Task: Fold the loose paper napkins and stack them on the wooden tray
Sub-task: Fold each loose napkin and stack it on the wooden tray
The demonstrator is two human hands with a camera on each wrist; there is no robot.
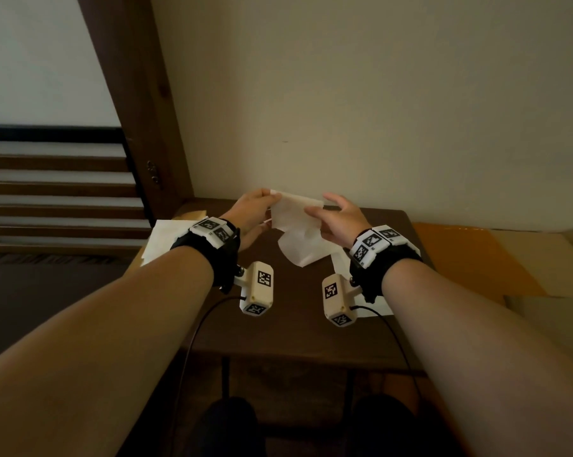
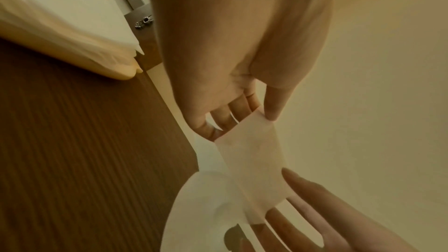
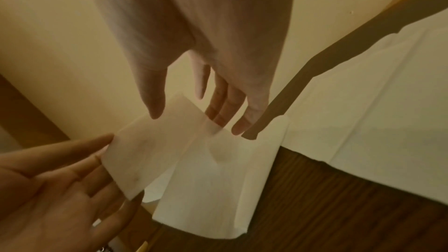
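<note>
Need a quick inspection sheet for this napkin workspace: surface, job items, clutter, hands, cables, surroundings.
Surface: dark wooden table against the wall.
Job's things: held napkin, in the air; stack on the tray at left; loose napkins at right.
Clutter: nothing seen.
Grippers: left hand pinches the napkin's top corner; right hand holds its other edge.
Cables: black leads from both wrist cameras.
Surroundings: wall, wooden post, orange surface at right.

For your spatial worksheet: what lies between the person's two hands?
A thin white paper napkin spans between the left hand and right hand, held up in the head view.
</note>
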